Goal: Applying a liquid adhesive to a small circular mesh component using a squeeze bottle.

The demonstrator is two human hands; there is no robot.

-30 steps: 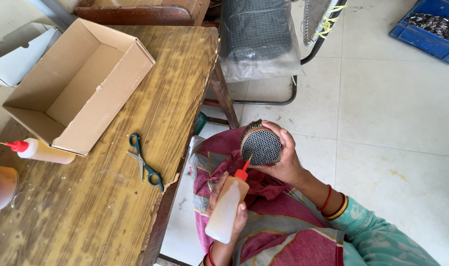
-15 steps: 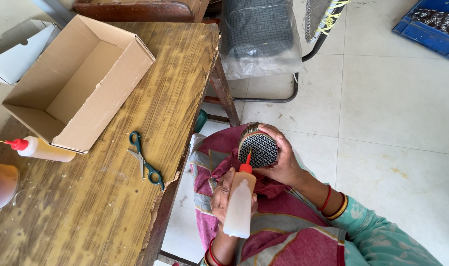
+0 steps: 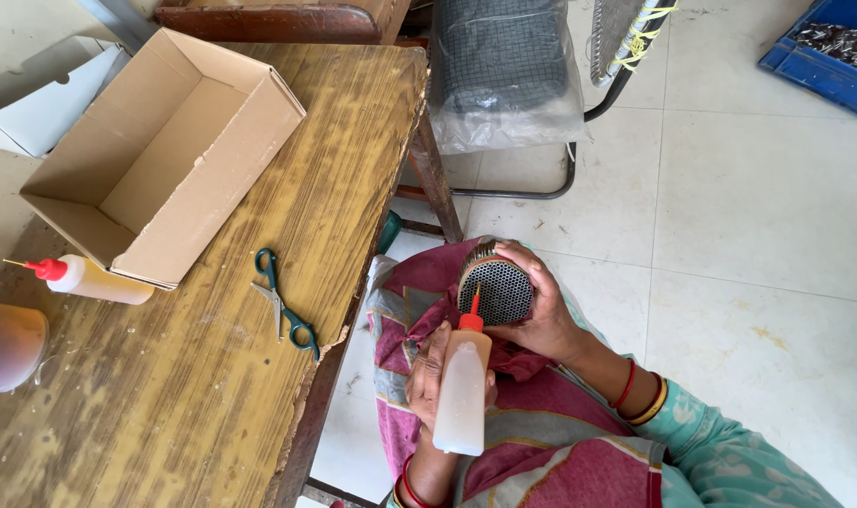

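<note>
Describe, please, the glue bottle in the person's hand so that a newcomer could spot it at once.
Look past the wooden table's edge to the person's lap. The left hand holds a whitish squeeze bottle, its red nozzle at a round mesh piece. The other bottle lies on the table.

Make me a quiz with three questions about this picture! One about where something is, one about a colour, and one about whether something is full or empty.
1. Where do the scissors lie?
A. on the wooden table
B. inside the cardboard box
C. on the floor

2. What colour is the tip of the squeeze bottle in the left hand?
A. blue
B. red
C. black

3. How is the cardboard box?
A. taped shut
B. full of bottles
C. open and empty

Answers:
1 A, the scissors lie flat on the table beside the box.
2 B, the nozzle is red and points at the round mesh piece that the right hand grips.
3 C, its top is open and only its bare inside shows.
</note>
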